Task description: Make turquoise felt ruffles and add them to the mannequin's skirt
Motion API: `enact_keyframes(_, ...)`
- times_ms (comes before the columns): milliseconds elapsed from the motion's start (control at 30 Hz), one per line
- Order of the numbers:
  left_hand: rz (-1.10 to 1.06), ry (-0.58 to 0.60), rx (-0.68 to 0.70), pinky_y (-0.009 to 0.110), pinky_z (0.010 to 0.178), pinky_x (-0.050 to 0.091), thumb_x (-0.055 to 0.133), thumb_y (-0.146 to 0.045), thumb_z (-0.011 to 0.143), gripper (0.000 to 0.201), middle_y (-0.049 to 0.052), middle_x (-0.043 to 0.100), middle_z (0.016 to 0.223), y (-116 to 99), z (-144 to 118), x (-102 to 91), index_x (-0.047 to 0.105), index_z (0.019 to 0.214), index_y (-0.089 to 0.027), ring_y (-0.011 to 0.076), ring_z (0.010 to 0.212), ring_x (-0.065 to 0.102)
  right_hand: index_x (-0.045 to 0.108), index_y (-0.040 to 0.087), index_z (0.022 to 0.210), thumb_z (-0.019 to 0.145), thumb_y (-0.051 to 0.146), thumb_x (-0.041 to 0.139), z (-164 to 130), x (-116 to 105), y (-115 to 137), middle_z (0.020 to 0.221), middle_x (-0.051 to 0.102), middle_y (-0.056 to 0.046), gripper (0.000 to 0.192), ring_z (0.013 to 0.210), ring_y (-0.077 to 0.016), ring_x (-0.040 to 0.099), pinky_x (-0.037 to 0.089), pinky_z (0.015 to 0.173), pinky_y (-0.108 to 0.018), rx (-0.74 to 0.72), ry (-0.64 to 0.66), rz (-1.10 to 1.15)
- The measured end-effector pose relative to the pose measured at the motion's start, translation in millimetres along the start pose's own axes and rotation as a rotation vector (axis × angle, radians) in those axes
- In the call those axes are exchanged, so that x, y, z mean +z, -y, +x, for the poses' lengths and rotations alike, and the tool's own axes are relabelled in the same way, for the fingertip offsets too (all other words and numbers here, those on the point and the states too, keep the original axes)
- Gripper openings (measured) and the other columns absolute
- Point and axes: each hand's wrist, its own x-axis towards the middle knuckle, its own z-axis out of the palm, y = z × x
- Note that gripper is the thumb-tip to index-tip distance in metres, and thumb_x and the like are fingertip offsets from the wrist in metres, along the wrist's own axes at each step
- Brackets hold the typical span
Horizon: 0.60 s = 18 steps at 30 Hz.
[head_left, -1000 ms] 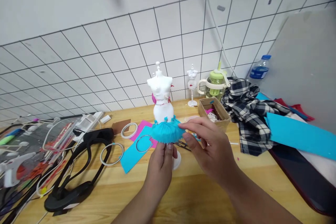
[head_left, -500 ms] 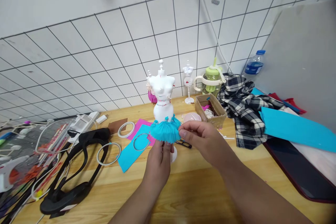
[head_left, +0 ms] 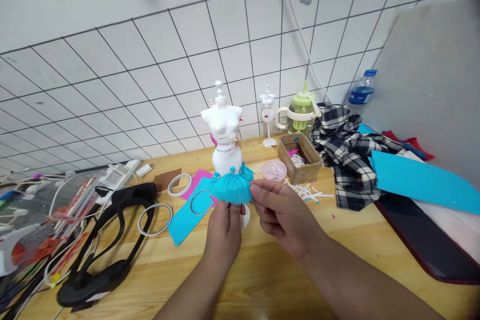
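A small white dress form is held up in the middle, turned slightly and leaning left. Around its hips sits a gathered blue crepe-paper skirt with little tufts along the top edge. My left hand is closed beneath the skirt, around the form's stand, most of which it hides; part of the round white base shows beside it. At the skirt's right edge, my right hand pinches the paper between thumb and forefinger, its other fingers curled.
A pink dish, paper strips and a cardboard box lie to the right. Behind stand a smaller dress form and a green-lidded cup. Left are blue paper, tape rings and a black headset frame.
The dress form has shifted a little left and turned. My right hand has moved slightly left and rotated while staying at the skirt's edge, leaving the pink dish and paper strips more visible.
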Motion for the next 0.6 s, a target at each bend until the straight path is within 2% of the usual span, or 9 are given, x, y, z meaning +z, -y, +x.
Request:
enact_keyframes(167,-0.033,-0.024,-0.022,0.026,0.057,0.038,0.038,-0.040,0.095,0.030,0.000,0.061,0.072,2.0,-1.0,1.7,0.055,0.082,-0.020,0.0149,0.062,0.053,0.050,0.018,0.071,0.074,0.037,0.074,-5.4,6.3,-1.9,0.053,0.043,0.010,0.031,0.037,-0.0008,0.015,0.018,0.028,-0.011,0.081,0.039,0.264)
enact_keyframes(267,-0.051,-0.047,-0.008,0.026,0.057,0.038,0.038,-0.039,0.095,0.030,0.000,0.059,0.069,-0.2,-1.0,1.9,0.054,0.078,-0.020,0.0147,0.063,0.053,0.051,0.017,0.069,0.070,0.037,0.076,-9.2,11.2,-7.9,0.053,0.043,0.010,0.032,0.037,-0.0008,0.018,0.023,0.029,-0.010,0.148,0.011,0.416)
enact_keyframes(333,-0.079,-0.066,-0.003,0.025,0.057,0.039,0.038,-0.038,0.095,0.030,-0.001,0.057,0.068,-2.9,-1.1,1.5,0.053,0.077,-0.020,0.0142,0.062,0.052,0.056,0.017,0.075,0.071,0.035,0.076,-11.7,14.0,-12.6,0.052,0.043,0.010,0.027,0.037,-0.0008,0.019,0.026,0.029,-0.010,0.163,-0.032,0.470)
enact_keyframes(467,-0.146,-0.128,-0.017,0.024,0.060,0.042,0.039,-0.039,0.095,0.029,0.000,0.058,0.073,-7.4,-1.4,-0.9,0.055,0.080,-0.020,0.0138,0.066,0.053,0.062,0.019,0.093,0.075,0.034,0.070,-14.9,16.9,-19.4,0.050,0.043,0.011,0.024,0.035,-0.0016,0.019,0.029,0.029,-0.011,0.147,-0.088,0.465)
enact_keyframes(600,-0.180,-0.163,-0.043,0.027,0.070,0.046,0.043,-0.041,0.093,0.026,0.002,0.063,0.083,-7.6,-1.1,-3.5,0.058,0.091,-0.020,0.0159,0.077,0.058,0.060,0.023,0.102,0.078,0.032,0.068,-14.0,17.0,-22.0,0.055,0.048,0.011,0.027,0.034,-0.0017,0.017,0.032,0.029,-0.011,0.200,0.027,0.381)
